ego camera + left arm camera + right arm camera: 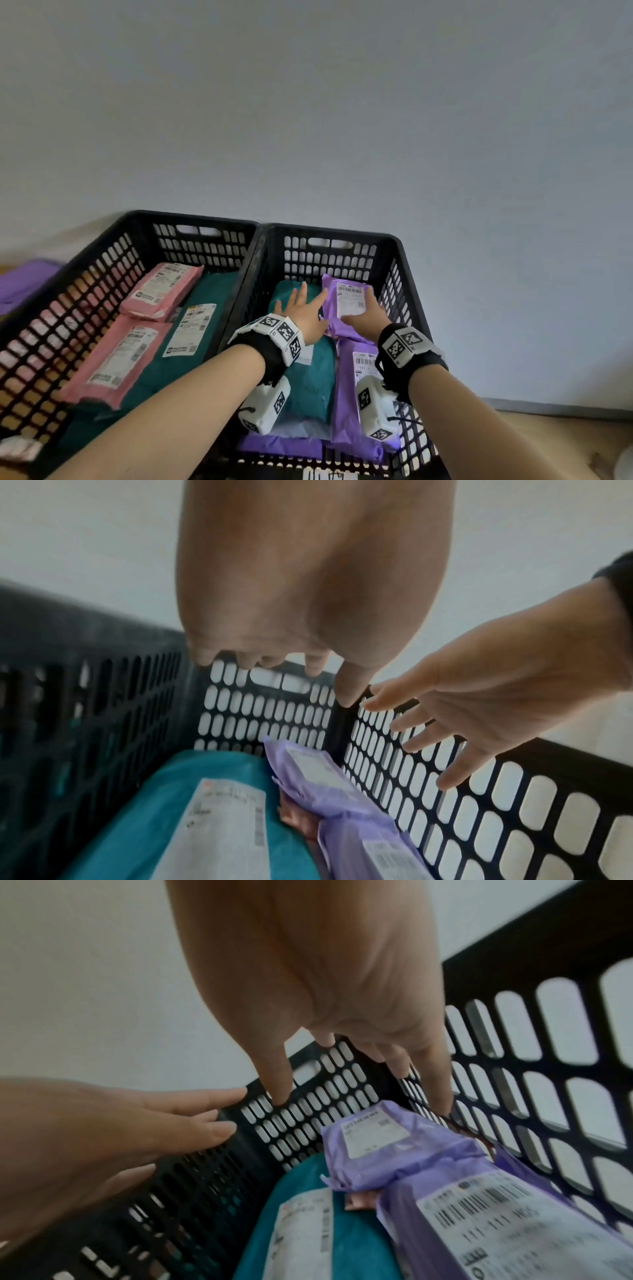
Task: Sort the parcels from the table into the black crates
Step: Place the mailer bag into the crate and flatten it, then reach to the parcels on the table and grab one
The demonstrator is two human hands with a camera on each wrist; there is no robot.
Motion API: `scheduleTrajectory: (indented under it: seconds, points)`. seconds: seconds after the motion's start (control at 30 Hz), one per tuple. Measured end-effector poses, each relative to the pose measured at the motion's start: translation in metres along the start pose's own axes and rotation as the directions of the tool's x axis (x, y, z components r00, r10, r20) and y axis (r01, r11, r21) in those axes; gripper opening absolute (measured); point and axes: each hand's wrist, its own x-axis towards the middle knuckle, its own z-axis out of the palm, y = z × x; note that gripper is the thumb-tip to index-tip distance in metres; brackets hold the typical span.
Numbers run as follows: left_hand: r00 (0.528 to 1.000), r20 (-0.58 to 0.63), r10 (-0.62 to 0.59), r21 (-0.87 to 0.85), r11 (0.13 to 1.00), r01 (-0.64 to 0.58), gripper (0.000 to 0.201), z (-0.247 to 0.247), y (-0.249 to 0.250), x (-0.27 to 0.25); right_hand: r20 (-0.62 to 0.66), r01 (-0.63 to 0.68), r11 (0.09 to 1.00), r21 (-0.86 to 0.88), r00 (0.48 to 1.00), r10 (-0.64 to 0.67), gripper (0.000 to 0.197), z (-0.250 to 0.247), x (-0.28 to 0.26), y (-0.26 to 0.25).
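Two black crates stand side by side. The left crate (pixel 144 219) holds two pink parcels (pixel 161 289) on a teal one. The right crate (pixel 404 246) holds a teal parcel (pixel 308 383) and purple parcels (pixel 346 298). Both hands are inside the right crate with fingers straight and spread, holding nothing. My left hand (pixel 305 308) hovers over the teal parcel (pixel 171 791). My right hand (pixel 363 311) hovers just above the far purple parcel (pixel 387 1145), and the wrist views show a gap under both palms. A second purple parcel (pixel 496 1218) lies nearer to me.
A purple object (pixel 24 281) lies outside the left crate at the far left. Wooden surface (pixel 548 442) shows to the right of the crates, with a white thing (pixel 625 462) at the corner. A plain wall stands behind.
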Motion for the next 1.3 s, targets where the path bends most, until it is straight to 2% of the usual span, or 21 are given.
scheduleTrajectory:
  seconds: [0.1,0.2,0.33,0.5,0.63,0.73,0.8,0.87,1.03,1.13,1.3]
  points:
    - [0.996,-0.094,-0.012,-0.036,0.999,0.009,0.064,-0.022,-0.006,-0.033,-0.046,0.112,0.99,0.084,0.993,-0.109,0.096,-0.004,-0.022,-0.019]
    - [0.98,-0.194,-0.042,-0.073,0.997,0.028,0.062,-0.042,-0.016,-0.071,-0.067,0.231,0.964,0.13,0.972,-0.224,0.083,-0.005,-0.062,-0.045]
    - [0.951,-0.286,-0.118,-0.109,0.99,0.09,0.06,-0.056,-0.042,-0.126,-0.038,0.397,0.896,0.201,0.917,-0.398,0.079,0.019,-0.097,-0.073]
    - [0.897,-0.371,-0.241,-0.162,0.968,0.193,0.059,-0.057,-0.089,-0.188,0.077,0.444,0.843,0.304,0.87,-0.487,0.076,0.059,-0.149,-0.112]
    - [0.87,-0.42,-0.258,-0.15,0.965,0.214,0.066,-0.051,-0.132,-0.232,0.161,0.486,0.812,0.323,0.817,-0.553,0.075,0.102,-0.174,-0.142]
    - [0.795,-0.496,-0.35,-0.252,0.934,0.255,0.062,-0.046,-0.164,-0.269,0.228,0.514,0.799,0.311,0.776,-0.588,0.074,0.137,-0.199,-0.167]
    - [0.759,-0.489,-0.43,-0.301,0.9,0.316,0.056,-0.043,-0.19,-0.292,0.273,0.529,0.79,0.309,0.747,-0.607,0.074,0.162,-0.218,-0.184]
    - [0.733,-0.491,-0.471,-0.357,0.876,0.324,0.054,-0.04,-0.222,-0.311,0.299,0.548,0.773,0.319,0.716,-0.631,0.072,0.19,-0.233,-0.199]
    - [0.698,-0.465,-0.544,-0.41,0.831,0.375,0.05,-0.034,-0.3,-0.357,0.361,0.606,0.755,0.253,0.665,-0.654,0.066,0.263,-0.267,-0.235]
    - [0.675,-0.445,-0.588,-0.436,0.801,0.41,0.052,-0.032,-0.356,-0.376,0.4,0.596,0.772,0.219,0.667,-0.629,0.056,0.318,-0.281,-0.258]
    - [0.699,-0.381,-0.606,-0.439,0.783,0.44,0.054,-0.029,-0.456,-0.404,0.428,0.563,0.808,0.175,0.695,-0.577,0.064,0.414,-0.299,-0.304]
